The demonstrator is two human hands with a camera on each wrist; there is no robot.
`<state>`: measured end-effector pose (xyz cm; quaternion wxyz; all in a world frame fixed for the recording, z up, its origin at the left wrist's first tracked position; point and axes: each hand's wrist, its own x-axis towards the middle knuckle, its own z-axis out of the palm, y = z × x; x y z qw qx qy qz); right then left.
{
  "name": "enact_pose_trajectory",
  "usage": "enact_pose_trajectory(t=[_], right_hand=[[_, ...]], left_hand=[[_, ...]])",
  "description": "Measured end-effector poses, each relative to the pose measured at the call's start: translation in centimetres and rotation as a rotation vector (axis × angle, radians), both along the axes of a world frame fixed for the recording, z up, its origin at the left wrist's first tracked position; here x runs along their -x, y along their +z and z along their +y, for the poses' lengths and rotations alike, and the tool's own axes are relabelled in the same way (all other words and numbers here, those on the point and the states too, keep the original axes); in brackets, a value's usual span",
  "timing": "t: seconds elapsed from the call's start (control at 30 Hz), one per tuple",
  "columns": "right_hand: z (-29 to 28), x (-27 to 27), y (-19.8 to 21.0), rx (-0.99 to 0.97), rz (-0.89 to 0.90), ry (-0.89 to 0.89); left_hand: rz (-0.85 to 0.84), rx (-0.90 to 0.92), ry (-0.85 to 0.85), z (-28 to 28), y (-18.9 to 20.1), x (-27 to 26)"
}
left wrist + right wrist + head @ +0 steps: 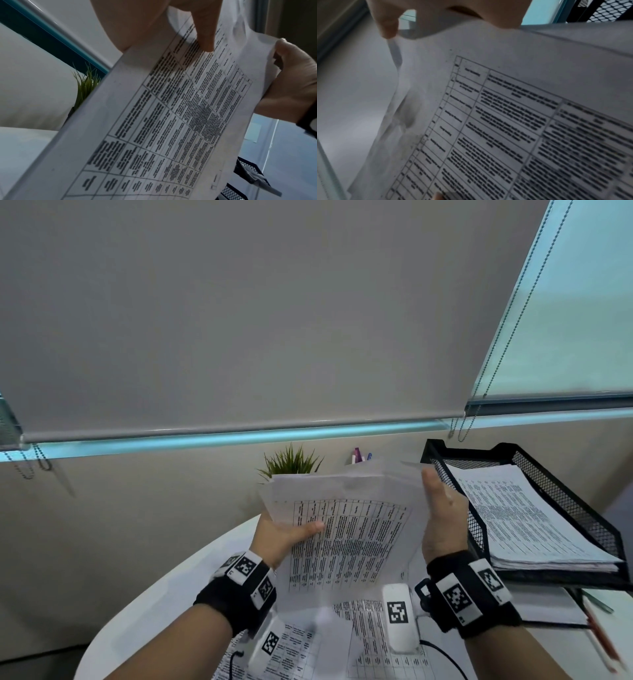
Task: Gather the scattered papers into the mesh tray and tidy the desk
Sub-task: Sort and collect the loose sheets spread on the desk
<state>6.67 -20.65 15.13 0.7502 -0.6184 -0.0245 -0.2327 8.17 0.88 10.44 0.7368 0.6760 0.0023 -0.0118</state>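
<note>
— Where's the stack of papers [346, 525] right now?

— Up off the desk [161, 590], held between both hands just left of the mesh tray [561, 494]. The left hand [284, 535] grips its left edge, thumb curled over the printed table. The right hand [442, 522] holds the right edge, fingers wrapped behind the sheets.

— And the tray?

— At the desk's right edge, already carrying a pile of printed sheets [534, 515]. More loose sheets [363, 628] lie on the desk's near edge, below the wrists.

— Anything behind?

— A small green plant [291, 463] at the far edge — partly hidden by the stack.
</note>
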Motion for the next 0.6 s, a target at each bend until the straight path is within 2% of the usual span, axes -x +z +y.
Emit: enact_pose_trajectory(t=[0.13,0.43,0.6], right_hand=[[0.5,0.6,1.6,-0.044,0.017,-0.135],[0.4,0.2,2.8,0.014,-0.038,-0.127],[0.1,-0.4,3.5,-0.030,-0.178,0.001]], left_hand=[[-0.009,-0.003,-0.014,-0.2,0.1,0.0],[-0.049,0.038,0.048,-0.1,0.3,-0.7],[-0.072,0.073,0.074,0.6,0.8,-0.6]])
